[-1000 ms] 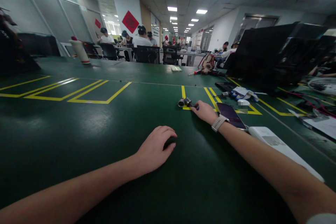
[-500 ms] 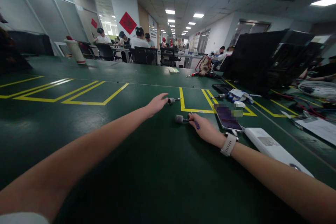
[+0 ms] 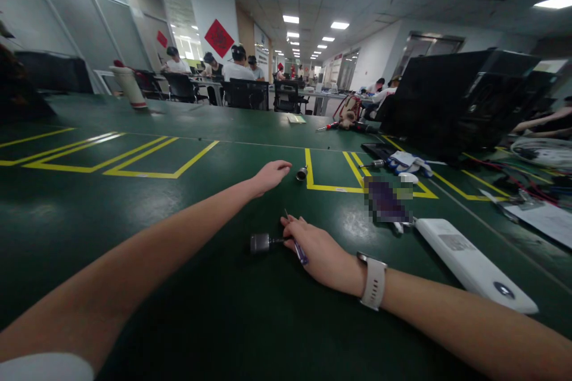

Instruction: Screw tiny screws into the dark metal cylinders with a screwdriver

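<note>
My right hand [image 3: 313,247] lies on the green table [image 3: 201,250] near me, fingers closed on a thin purple-handled tool [image 3: 298,248]. A small grey metal cylinder [image 3: 260,243] touches that hand's fingertips on the left. My left hand [image 3: 268,175] reaches further out, fingers stretched and a little apart, holding nothing. A second small metal cylinder [image 3: 302,174] lies just right of its fingertips, beside a yellow line. A white watch [image 3: 373,281] sits on my right wrist.
A phone [image 3: 386,202] and a long white box [image 3: 469,262] lie to the right. Gloves and a screwdriver [image 3: 402,162] sit further back, dark monitors [image 3: 451,98] and cables at the right. Yellow taped rectangles mark the table. Several people sit at desks far behind.
My right hand has drawn back toward me with the purple tool and one cylinder. My left hand stays stretched out; the other cylinder has shifted slightly right of it.
</note>
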Motion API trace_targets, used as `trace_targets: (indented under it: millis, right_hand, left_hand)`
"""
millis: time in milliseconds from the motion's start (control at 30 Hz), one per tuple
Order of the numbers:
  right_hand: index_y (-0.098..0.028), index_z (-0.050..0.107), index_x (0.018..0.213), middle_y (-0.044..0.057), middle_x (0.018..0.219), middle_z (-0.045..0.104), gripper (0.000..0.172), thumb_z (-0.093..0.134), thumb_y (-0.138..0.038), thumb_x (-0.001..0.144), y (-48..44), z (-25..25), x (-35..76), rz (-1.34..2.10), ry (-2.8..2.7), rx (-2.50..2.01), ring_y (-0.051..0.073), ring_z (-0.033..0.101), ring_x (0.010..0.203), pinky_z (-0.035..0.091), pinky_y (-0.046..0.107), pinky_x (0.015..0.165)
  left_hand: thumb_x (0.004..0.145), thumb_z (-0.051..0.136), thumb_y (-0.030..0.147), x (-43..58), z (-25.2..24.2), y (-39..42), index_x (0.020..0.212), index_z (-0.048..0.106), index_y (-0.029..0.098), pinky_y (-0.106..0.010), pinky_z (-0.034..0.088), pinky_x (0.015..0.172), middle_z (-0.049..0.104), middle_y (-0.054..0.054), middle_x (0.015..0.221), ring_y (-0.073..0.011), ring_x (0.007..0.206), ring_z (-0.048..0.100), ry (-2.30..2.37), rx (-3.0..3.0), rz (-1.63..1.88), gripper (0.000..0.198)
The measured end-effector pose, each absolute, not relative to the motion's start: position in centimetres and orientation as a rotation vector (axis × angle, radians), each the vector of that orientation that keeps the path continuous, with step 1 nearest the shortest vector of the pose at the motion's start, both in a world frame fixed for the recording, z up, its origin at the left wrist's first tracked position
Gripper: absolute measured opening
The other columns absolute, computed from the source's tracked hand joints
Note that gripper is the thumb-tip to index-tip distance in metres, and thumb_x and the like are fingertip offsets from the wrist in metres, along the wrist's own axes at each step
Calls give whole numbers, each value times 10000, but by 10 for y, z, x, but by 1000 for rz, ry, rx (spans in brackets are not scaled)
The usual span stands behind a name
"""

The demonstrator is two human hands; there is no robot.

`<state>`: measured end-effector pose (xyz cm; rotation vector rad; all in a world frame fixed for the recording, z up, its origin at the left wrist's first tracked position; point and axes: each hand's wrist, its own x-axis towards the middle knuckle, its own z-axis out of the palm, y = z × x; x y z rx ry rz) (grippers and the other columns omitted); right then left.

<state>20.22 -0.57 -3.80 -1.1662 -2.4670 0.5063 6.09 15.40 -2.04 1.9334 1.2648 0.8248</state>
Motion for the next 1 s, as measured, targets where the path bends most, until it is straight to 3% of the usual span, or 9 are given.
trace_targets:
  millis: [200,267,333,467,600,767,867,1000]
  right_hand:
    - [-154,520,1048,188,1391,485,148,475,-141,908,-11,-39,193,536,-2516,-1027,251,380,1352,305,476,1131]
    - [-141,527,1044,204,1387,483,146,476,-141,907,-12,-39,192,548,-2511,-1020,259,373,1355,307,482,1128]
    - [-134,531,1056,208,1386,483,161,478,-132,904,-12,-40,191,556,-2497,-1004,263,373,1355,307,493,1125]
    - [-147,545,1048,191,1395,479,174,502,-106,885,-6,-40,188,586,-2468,-994,266,370,1356,315,532,1105]
    - [-148,565,1066,170,1377,506,178,516,-150,894,0,-39,187,604,-2460,-1003,256,412,1334,337,521,1093]
    - [-170,608,1086,113,1205,651,213,550,-167,881,5,-40,196,601,-2432,-942,220,574,1186,432,443,1032]
    - [-177,656,955,95,1146,687,172,510,-114,889,3,-41,200,585,-2438,-891,201,597,1156,467,403,994]
    - [-176,656,952,98,1143,690,195,488,-97,894,-5,-43,204,533,-2488,-823,191,598,1156,482,376,979]
  left_hand:
    - [875,382,523,1,-18,114,1094,596,151,-318,513,778,629,-126,1173,-217,1019,613,1145,1865,761,482]
    - [854,329,633,-28,-17,92,993,624,147,-320,507,755,663,-123,1029,-216,926,630,1026,1917,636,585]
    - [799,398,679,-50,-14,64,970,629,170,-296,496,663,665,-84,906,-198,783,622,936,2039,467,584]
    - [626,735,491,-58,-10,10,1126,597,252,-286,481,706,645,-43,1013,-212,865,605,1051,2329,289,571]
    - [796,570,357,-45,-16,-8,1004,620,212,-281,467,659,634,-42,900,-178,764,590,1188,2476,409,258]
    - [730,594,332,-46,-10,5,908,589,190,-272,473,596,586,-34,848,-173,733,561,1396,2429,828,228]
    - [708,605,334,-41,-2,9,879,579,194,-276,490,628,554,-44,915,-189,819,560,1484,2432,975,222]
    - [701,593,306,-22,0,12,863,558,180,-313,512,709,511,-70,1029,-200,888,566,1472,2453,1018,207]
